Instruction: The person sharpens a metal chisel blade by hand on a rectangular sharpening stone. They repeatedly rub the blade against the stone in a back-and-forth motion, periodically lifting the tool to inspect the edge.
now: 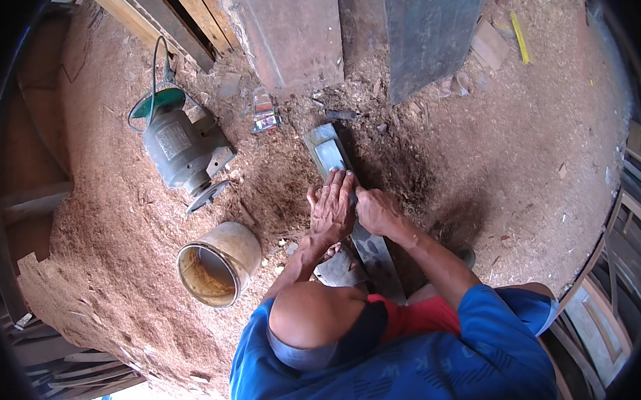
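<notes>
A grey sharpening stone with a pale, shiny wet-looking top lies at the far end of a long narrow board. My left hand reaches over the stone's near end, fingers stretched forward and pressed down on a small dark piece there. Against its right side, my right hand is closed, its fingers wrapped round the near part of the same piece. The hands cover most of it, so its kind does not show; a dark edge peeks out at the fingertips. One bare knee is bent close to the board.
To the left stand a grey electric motor with a disc and cable, and a stained, tipped bucket. A small packet lies beyond. Large planks lean at the back. A yellow strip lies far right; sawdust covers the ground.
</notes>
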The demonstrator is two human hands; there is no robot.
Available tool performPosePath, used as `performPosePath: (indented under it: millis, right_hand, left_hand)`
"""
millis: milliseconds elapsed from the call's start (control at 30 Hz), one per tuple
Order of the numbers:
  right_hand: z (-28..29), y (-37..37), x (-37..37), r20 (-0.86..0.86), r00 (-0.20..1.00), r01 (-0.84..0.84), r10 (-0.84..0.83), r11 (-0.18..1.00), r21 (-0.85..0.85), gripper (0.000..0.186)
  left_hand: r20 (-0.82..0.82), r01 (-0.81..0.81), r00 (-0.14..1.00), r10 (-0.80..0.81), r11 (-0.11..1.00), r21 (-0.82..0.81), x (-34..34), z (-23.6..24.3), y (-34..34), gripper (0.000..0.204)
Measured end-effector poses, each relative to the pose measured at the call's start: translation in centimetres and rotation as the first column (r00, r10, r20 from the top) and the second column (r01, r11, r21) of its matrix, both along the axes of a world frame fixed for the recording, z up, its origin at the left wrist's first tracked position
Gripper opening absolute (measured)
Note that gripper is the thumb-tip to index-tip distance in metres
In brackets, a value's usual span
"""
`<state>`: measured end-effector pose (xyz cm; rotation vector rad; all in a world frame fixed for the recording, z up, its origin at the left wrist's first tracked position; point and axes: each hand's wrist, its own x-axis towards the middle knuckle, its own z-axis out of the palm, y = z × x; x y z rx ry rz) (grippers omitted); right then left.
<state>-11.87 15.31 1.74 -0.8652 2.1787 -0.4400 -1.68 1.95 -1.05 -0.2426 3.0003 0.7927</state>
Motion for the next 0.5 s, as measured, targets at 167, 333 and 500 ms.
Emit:
performPosePath:
  millis: [167, 333, 500]
  right_hand:
    - [1.3, 0.0, 0.7, 0.057, 0.998, -0.011, 0.008, 0.998, 0.060, 0.040]
    - [1.2, 0.6, 1.2, 0.078, 0.997, 0.013, -0.015, 0.999, 0.030, 0.042]
    - [0.4, 1.6, 1.8, 0.096, 0.995, -0.020, 0.020, 1.000, 0.000, 0.044]
  left_hand:
    - [0.027, -0.030, 0.999, 0.030, 0.999, 0.031, 1.4, 0.1, 0.8, 0.071]
    - [-0.007, -0.041, 0.999, 0.041, 0.997, 0.062, 2.0, 1.0, 1.3, 0.069]
    - [0.015, -0.037, 0.999, 0.037, 0.999, -0.003, 3.1, 0.7, 2.1, 0.073]
